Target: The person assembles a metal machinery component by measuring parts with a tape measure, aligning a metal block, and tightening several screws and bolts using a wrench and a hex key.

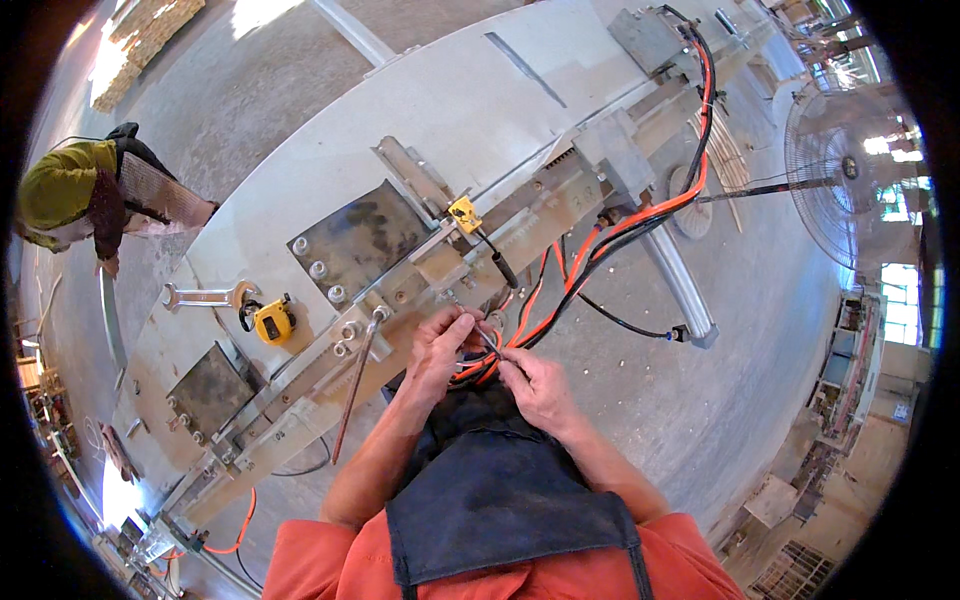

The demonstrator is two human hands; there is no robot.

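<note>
My left hand [440,350] is closed in a pinch at the near edge of the machine's metal rail [540,205]. Lower and to the right, my right hand [538,390] is also closed, fingertips pressed together. A thin dark piece [487,340] runs between the fingertips of both hands; whether it is a cable or a rod I cannot tell. Orange and black cables [575,285] gather in a bundle just behind and under my hands. Above them, a yellow block [464,214] sits on the rail with a short black lead [500,268] hanging from it.
On the pale machine table [300,170] lie an open-end wrench [208,296] and a yellow tape measure [273,321]. A hex key [355,390] juts from a bolt toward me. Another person [100,190] bends at the far left. A large fan [845,165] stands at right.
</note>
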